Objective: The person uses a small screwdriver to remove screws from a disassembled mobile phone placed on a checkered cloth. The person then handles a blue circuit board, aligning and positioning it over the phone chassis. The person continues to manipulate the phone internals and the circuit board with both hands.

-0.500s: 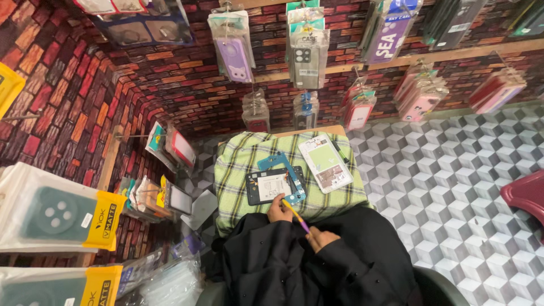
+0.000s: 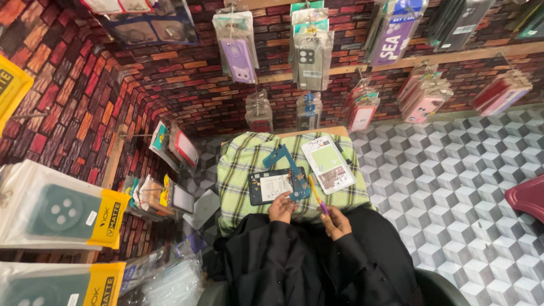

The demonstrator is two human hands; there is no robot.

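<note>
Head camera looks straight down at my two hands over a small tabletop (image 2: 340, 131) covered with a green and white checked cloth (image 2: 241, 170). My left hand (image 2: 281, 207) rests at the near edge of an opened black phone with its back off (image 2: 272, 186), and its fingers touch the phone's lower edge; I cannot tell if they grip it. My right hand (image 2: 336, 221) is a bit lower and to the right. Its fingers are closed around a thin tool with a purple and yellow handle (image 2: 317, 198), which points up toward the phone.

On the open phone lies a blue plastic inner frame piece (image 2: 289, 164), tilted, with one end sticking out past the top of the phone. Just to the right of it lies a white phone back panel with green and pink patches (image 2: 328, 163), flat on the cloth.

Black sleeves (image 2: 294, 260) cover both my arms. On the brick-pattern wall (image 2: 73, 102) hang many phone cases in clear packets (image 2: 238, 45). To the right is a grey and white cube-pattern floor (image 2: 453, 187).
</note>
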